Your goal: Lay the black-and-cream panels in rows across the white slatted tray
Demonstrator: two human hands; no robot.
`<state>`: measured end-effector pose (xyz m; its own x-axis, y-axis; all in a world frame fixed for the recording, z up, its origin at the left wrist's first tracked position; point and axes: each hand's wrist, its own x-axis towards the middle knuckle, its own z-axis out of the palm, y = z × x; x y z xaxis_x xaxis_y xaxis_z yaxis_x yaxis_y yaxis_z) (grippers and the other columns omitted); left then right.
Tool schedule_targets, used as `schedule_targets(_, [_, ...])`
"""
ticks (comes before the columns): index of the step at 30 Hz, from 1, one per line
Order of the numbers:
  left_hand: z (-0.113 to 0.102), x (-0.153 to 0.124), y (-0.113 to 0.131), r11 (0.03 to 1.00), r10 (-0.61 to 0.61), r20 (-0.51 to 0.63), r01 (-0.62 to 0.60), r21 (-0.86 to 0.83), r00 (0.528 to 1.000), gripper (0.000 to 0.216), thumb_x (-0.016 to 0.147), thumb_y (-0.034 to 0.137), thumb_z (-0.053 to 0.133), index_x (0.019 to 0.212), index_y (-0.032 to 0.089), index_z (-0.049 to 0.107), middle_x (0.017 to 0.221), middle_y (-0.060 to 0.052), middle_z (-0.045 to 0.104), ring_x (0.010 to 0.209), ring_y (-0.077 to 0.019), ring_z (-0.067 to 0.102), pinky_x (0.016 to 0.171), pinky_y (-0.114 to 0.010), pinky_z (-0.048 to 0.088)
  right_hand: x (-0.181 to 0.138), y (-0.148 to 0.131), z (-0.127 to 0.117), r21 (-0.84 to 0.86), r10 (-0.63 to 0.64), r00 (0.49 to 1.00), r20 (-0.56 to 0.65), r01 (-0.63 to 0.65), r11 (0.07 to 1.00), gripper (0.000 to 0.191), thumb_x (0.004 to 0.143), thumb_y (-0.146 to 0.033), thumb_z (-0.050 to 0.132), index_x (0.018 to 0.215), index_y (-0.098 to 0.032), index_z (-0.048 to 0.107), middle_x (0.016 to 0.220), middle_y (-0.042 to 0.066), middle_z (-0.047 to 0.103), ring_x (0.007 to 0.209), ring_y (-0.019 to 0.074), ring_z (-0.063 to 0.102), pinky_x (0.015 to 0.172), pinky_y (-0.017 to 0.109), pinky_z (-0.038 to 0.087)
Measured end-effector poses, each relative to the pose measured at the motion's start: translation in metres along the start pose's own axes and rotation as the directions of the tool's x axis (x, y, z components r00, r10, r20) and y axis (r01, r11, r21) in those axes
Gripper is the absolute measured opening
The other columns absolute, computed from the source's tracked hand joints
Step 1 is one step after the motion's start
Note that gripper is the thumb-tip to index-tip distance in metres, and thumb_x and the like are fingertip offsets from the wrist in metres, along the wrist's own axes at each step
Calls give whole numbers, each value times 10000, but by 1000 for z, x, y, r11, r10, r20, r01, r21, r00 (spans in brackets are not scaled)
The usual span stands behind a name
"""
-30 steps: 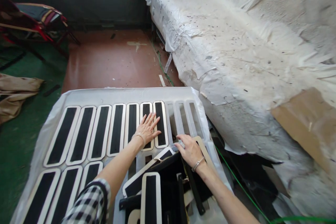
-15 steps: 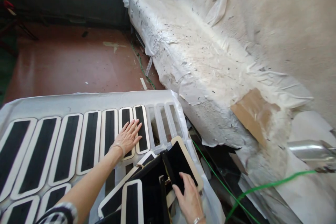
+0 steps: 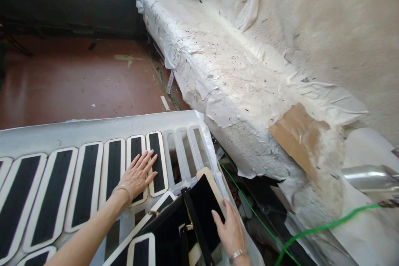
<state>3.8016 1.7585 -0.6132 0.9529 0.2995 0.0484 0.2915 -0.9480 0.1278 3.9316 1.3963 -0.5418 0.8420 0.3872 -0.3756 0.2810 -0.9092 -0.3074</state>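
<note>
Both hands are at work over a white-covered tabletop (image 3: pixel 93 126). Left hand (image 3: pixel 137 174) lies flat with fingers spread, palm down on two neighbouring black panels with pale rims in the laid-out row (image 3: pixel 77 183), its fingertips reaching onto the last panel in the row (image 3: pixel 156 162). Right hand (image 3: pixel 229 226) sits nearer the viewer and to the right, fingers together and lightly curled, resting on a loose black panel with a pale rounded rim (image 3: pixel 204 199) that tops an untidy pile of similar pieces (image 3: pixel 168 232). That loose panel tilts, its long axis running away from the viewer and a little to the left, roughly parallel to the row's panels, which also run lengthwise away from the viewer. Between the row's end and the tabletop's right edge are several long grey outlines with no panel on them (image 3: pixel 183 153); these lie just beyond the right hand, closer to it than to the left. A green cable (image 3: pixel 311 230) trails over the floor to the right. No labels or writing can be read.
</note>
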Motion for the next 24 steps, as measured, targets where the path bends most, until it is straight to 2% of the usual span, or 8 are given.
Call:
schedule_targets(4, [-2, 3, 2, 1000, 1, 19, -2, 16, 1000, 618, 915, 500, 385, 1456, 206, 332, 1549, -70, 239, 1431, -239, 189, 1164, -439, 131, 37, 18, -15, -23, 74, 997, 25, -73, 997, 335, 715, -349, 598, 989, -158, 569, 1027, 158, 633, 964, 320, 602, 840, 432, 477])
schedule_targets(7, [-4, 4, 3, 1000, -4, 38, 3, 19, 999, 616, 915, 500, 388, 1456, 212, 330, 1549, -68, 238, 1429, -237, 195, 1160, -435, 142, 49, 19, -21, 34, 65, 992, 108, -69, 997, 211, 647, -347, 635, 662, -232, 459, 628, 18, 581, 616, 236, 581, 606, 344, 465])
schedule_targets(9, [-6, 4, 2, 1000, -10, 36, 9, 21, 999, 616, 914, 499, 392, 1458, 218, 323, 1550, -63, 235, 1429, -236, 194, 1159, -434, 145, 46, 14, -28, 96, -2, 988, 152, -13, 995, 225, 647, -331, 608, 599, -238, 408, 566, -12, 538, 579, 205, 555, 576, 305, 444])
schedule_targets(15, [-12, 4, -1, 1000, -12, 39, 12, 21, 999, 608, 918, 490, 396, 1461, 229, 316, 1548, -61, 242, 1425, -234, 210, 1158, -429, 149, 18, -44, -95, 313, -321, 935, 152, 263, 913, 169, 792, -250, 441, 684, -212, 565, 969, 85, 695, 926, 244, 636, 818, 333, 497])
schedule_targets(18, [-15, 2, -3, 1000, -7, 38, 6, 21, 999, 608, 924, 498, 384, 1468, 239, 295, 1550, -57, 236, 1424, -233, 212, 1158, -429, 151, 19, -78, -127, 176, -654, 721, 229, 631, 756, 234, 715, -70, 429, 691, -229, 600, 1425, 21, 465, 1309, 255, 420, 1093, 448, 315])
schedule_targets(20, [-17, 0, -4, 1000, -10, 38, 9, 21, 999, 608, 928, 498, 378, 1471, 240, 286, 1551, -55, 232, 1424, -232, 213, 1157, -428, 153, 30, -86, -133, -6, -730, 598, 332, 775, 632, 339, 698, -11, 415, 794, -251, 634, 1491, -27, 345, 1390, 236, 283, 1157, 530, 142])
schedule_targets(22, [-18, -2, -6, 1000, -17, 41, 17, 20, 999, 608, 927, 501, 380, 1468, 237, 294, 1550, -56, 235, 1423, -234, 214, 1155, -428, 156, 42, -77, -126, -147, -660, 624, 420, 764, 629, 393, 689, 15, 421, 867, -250, 651, 1465, 3, 387, 1389, 245, 282, 1153, 569, 124])
schedule_targets(24, [-17, -2, -8, 1000, -20, 40, 20, 11, 999, 606, 924, 502, 384, 1464, 239, 307, 1547, -54, 243, 1422, -234, 217, 1154, -429, 159, 47, -51, -112, -255, -496, 756, 426, 627, 736, 406, 635, -9, 493, 923, -235, 671, 1413, 68, 464, 1341, 302, 368, 1118, 578, 239])
